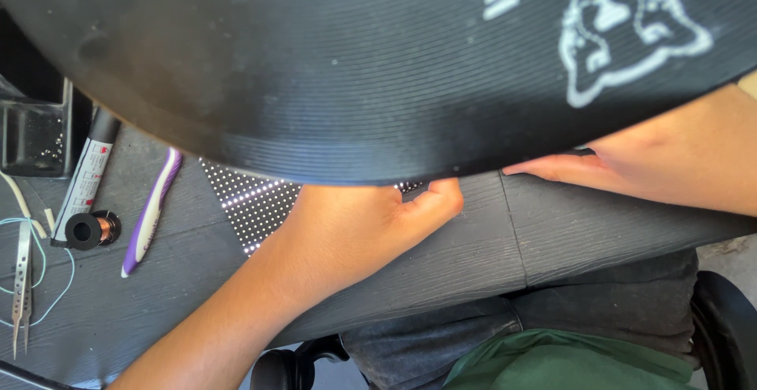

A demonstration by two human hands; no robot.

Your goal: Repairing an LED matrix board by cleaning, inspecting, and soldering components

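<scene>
A black cap brim [378, 67] with a white printed figure fills the upper half of the head view and hides most of the table. My left hand [355, 228] rests on the dark grey wooden table [489, 232], its thumb tucked against a black panel covered in small white dots [252, 201]; its fingertips are hidden under the brim. My right hand [631, 177] lies flat on the table at the right, fingers pointing left, and it appears to hold nothing. The dotted panel continues out of sight behind the brim.
At the left lie a purple and white toothbrush [150, 212], a black and white marker [87, 181], a small spool of copper wire [93, 230], metal tweezers [21, 287], thin pale wires [55, 295] and a dark tray [35, 134]. My lap and a chair [721, 327] are below.
</scene>
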